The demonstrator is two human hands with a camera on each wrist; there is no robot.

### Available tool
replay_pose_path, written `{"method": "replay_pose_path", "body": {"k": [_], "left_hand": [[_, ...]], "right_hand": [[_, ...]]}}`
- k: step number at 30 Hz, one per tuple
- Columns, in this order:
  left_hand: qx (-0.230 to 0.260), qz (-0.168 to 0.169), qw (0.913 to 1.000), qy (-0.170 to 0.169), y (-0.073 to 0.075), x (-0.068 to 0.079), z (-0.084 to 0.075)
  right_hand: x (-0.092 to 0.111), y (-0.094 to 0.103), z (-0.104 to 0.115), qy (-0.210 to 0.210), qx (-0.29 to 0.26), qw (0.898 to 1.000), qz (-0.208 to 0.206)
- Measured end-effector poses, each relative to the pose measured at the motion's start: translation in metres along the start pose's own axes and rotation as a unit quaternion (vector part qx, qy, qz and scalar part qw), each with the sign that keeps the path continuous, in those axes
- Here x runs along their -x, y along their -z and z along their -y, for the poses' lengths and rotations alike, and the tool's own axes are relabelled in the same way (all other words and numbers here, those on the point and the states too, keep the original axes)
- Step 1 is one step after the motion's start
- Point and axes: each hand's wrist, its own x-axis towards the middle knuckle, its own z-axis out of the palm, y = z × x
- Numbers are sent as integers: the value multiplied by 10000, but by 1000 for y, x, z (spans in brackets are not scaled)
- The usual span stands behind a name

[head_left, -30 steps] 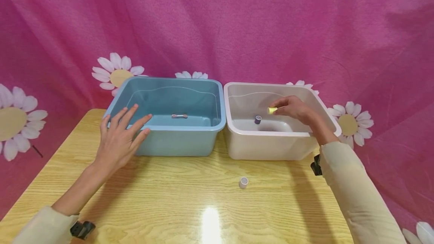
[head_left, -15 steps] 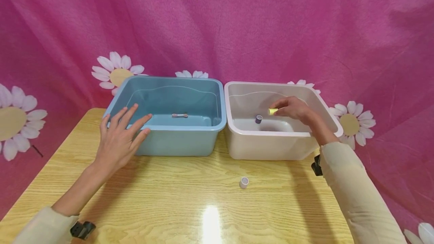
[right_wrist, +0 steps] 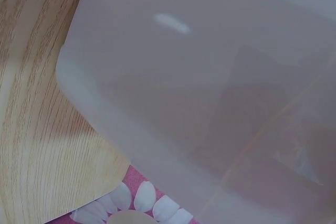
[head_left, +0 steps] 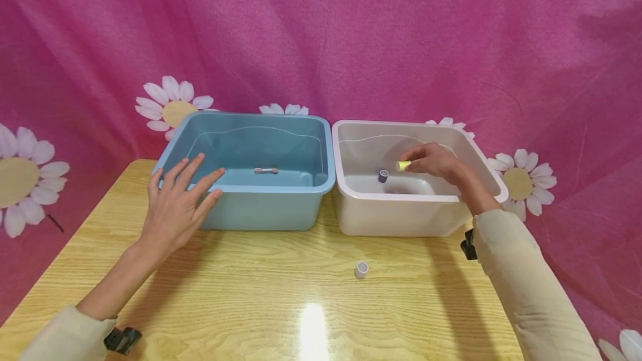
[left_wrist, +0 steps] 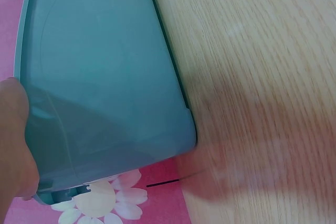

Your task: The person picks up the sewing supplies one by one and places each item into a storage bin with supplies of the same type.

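Note:
My left hand (head_left: 173, 202) rests with spread fingers on the near-left rim of the blue plastic tub (head_left: 266, 208); the left wrist view shows part of that hand (left_wrist: 14, 140) at the rim. Inside the pale pink tub (head_left: 396, 219), my right hand (head_left: 432, 161) pinches a yellow thread spool (head_left: 403, 166) between thumb and fingers, held above the tub floor. A dark purple spool (head_left: 383, 176) stands on that floor, left of the hand. The right wrist view has only the tub's outer wall (right_wrist: 173, 77), hiding the right hand.
A small pinkish-white tied bundle (head_left: 266, 170) lies on the blue tub's floor. On the wooden table (head_left: 241, 288), a white spool (head_left: 361, 269) stands in front of the pale tub. Both tubs sit side by side against a pink flowered cloth (head_left: 321, 38).

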Motion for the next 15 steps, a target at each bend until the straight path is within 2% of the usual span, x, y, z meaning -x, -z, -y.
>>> {"method": "replay_pose_path", "body": {"k": [4, 15], "left_hand": [[-11, -46, 10000, -36, -1, 0, 0], [3, 83, 9999, 65, 1, 0, -1]], "right_hand": [[0, 0, 0, 26, 23, 10000, 29], [-1, -1, 0, -28, 35, 10000, 51]]}}
